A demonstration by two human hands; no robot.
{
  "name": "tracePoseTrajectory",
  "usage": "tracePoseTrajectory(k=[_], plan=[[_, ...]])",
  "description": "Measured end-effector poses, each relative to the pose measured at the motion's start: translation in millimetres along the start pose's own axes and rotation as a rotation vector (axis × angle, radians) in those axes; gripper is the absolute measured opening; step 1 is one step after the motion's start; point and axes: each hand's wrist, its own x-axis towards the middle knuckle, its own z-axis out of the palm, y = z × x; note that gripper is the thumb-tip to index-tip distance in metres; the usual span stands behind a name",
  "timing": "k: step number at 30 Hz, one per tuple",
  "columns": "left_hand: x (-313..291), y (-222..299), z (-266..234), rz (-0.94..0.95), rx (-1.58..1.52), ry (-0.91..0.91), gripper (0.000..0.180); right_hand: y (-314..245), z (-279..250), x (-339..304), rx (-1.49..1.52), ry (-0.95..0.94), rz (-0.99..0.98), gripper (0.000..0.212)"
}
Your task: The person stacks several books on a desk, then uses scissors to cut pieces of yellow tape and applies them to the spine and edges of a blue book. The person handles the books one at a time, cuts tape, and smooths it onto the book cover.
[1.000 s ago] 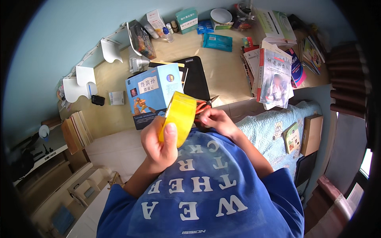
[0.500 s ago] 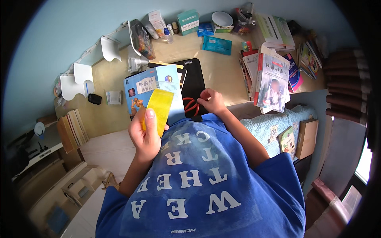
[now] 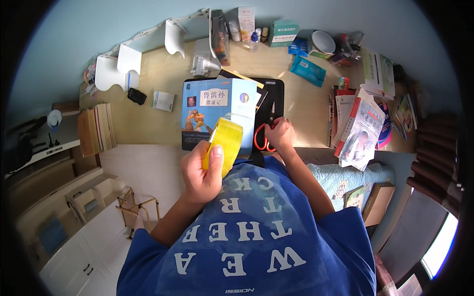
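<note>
Tape (image 3: 228, 143), a wide yellow roll, is held up in front of the blue book (image 3: 192, 101) by the left grip (image 3: 201, 173); firmly pinched, it is, with the thumb laid upright on its outer face and the fingers curled behind. Across now to the other side: the right forearm is angled inward, wrist bent, and the right grip (image 3: 282, 135) is set right by the red-handled scissors (image 3: 256, 140), fingers bunched. Whether a handle is pinched there cannot be told. Black mat (image 3: 278, 96) and worktop (image 3: 306, 116) are seen beneath.
</note>
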Motion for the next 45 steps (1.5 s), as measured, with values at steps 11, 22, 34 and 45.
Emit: tracePoseTrajectory(k=[11, 22, 34, 45], plan=[[-20, -11, -71, -0.148, -0.564, -0.06, 0.03, 14, -6, -21, 0.356, -0.006, 0.091, 0.035], [-92, -61, -229, -0.155, -0.616, 0.027, 0.046, -205, -61, -187, 0.921, -0.621, 0.014, 0.018], [-220, -93, -390, -0.088, -0.471, 0.583, 0.054, -346, 119, -291, 0.912, -1.705, 0.021, 0.038], [-260, -88, -417, -0.154, -0.406, 0.734, 0.062, -377, 153, -305, 0.563, -1.315, -0.419, 0.067]])
